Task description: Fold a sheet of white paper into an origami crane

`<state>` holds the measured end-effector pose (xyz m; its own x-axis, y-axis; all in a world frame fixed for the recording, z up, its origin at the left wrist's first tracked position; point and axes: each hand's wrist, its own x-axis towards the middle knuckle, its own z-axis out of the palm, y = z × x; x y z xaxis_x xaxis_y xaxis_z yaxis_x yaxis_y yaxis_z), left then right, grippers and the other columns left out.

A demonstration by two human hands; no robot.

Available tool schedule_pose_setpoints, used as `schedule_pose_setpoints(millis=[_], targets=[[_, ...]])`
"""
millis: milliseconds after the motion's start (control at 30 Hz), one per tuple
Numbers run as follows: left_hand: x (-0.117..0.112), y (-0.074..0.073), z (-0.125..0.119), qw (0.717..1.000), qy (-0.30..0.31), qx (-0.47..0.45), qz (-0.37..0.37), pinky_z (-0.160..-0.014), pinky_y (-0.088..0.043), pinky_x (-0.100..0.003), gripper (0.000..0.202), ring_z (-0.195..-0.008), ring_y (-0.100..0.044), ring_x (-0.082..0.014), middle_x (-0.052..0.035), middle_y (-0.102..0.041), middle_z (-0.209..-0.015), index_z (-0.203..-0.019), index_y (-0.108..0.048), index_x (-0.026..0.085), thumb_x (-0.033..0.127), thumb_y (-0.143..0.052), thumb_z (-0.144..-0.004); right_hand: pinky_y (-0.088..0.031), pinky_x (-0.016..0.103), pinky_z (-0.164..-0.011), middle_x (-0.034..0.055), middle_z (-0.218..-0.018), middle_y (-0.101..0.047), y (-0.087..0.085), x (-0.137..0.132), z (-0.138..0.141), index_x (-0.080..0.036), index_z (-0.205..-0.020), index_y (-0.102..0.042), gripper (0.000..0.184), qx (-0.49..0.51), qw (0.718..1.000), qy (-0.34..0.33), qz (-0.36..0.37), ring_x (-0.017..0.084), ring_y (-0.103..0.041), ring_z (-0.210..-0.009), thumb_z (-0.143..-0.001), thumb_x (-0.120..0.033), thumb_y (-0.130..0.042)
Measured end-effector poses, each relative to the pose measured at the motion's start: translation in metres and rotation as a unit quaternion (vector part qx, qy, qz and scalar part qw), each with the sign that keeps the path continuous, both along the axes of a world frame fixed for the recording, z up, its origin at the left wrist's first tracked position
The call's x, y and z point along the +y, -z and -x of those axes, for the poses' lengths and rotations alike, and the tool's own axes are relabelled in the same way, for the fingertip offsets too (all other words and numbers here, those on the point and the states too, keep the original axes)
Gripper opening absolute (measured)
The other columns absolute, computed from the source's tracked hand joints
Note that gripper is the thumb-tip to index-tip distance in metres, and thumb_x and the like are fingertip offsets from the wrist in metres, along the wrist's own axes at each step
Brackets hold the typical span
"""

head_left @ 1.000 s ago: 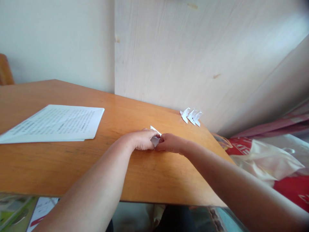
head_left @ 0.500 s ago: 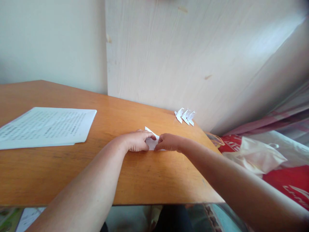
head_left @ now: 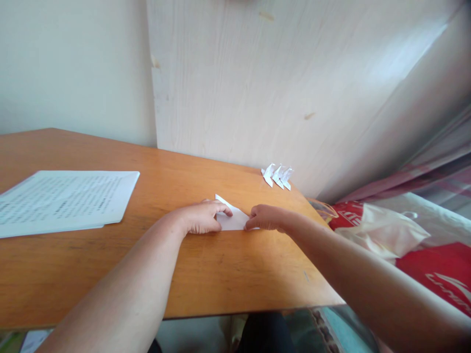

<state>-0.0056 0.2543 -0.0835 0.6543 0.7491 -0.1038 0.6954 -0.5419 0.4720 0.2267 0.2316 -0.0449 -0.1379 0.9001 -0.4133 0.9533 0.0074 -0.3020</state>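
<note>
A small white folded paper piece (head_left: 233, 220) lies flat on the orange wooden table (head_left: 206, 264). My left hand (head_left: 200, 218) rests on its left part, fingers curled, with a fingertip pressing the paper down. My right hand (head_left: 265, 218) is closed at the paper's right end, fingertips pressing it against the table. A pointed corner of the paper sticks out behind my left hand. Both forearms reach in from the bottom of the view.
A row of small folded white paper pieces (head_left: 276, 175) sits near the table's far right corner by a pale wooden panel (head_left: 257, 83). Printed sheets (head_left: 62, 200) lie at the left. A red and white plastic bag (head_left: 397, 235) sits right of the table.
My hands have drawn apart along the paper, my right hand sliding right, so more of the flattened white piece shows between them. The camera view has shifted a little.
</note>
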Motion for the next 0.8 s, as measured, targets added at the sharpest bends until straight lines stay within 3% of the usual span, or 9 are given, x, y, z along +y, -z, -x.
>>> schedule_pose_setpoints(millis=[367, 800], targets=[[0.000, 0.000, 0.001, 1.000, -0.009, -0.016, 0.018, -0.103, -0.042, -0.035, 0.064, -0.122, -0.054, -0.0270, -0.0045, -0.059, -0.136, -0.133, -0.060, 0.029, 0.023, -0.058, -0.069, -0.032, 0.027, -0.055, 0.0021, -0.077, -0.063, 0.000, -0.001, -0.031, -0.018, -0.077, -0.064, 0.021, -0.027, 0.999, 0.033, 0.005, 0.016, -0.053, -0.067, -0.069, -0.037, -0.072], [-0.002, 0.001, 0.003, 0.998, -0.041, -0.032, 0.022, -0.107, -0.040, -0.036, 0.063, -0.126, -0.053, -0.0273, -0.0067, -0.058, -0.137, -0.134, -0.059, 0.026, 0.028, -0.062, -0.072, -0.028, 0.025, -0.050, -0.0031, -0.056, -0.052, 0.013, 0.002, -0.050, -0.018, -0.060, -0.057, 0.013, 0.060, 0.997, 0.033, 0.028, 0.011, -0.043, -0.052, -0.068, -0.022, -0.066]])
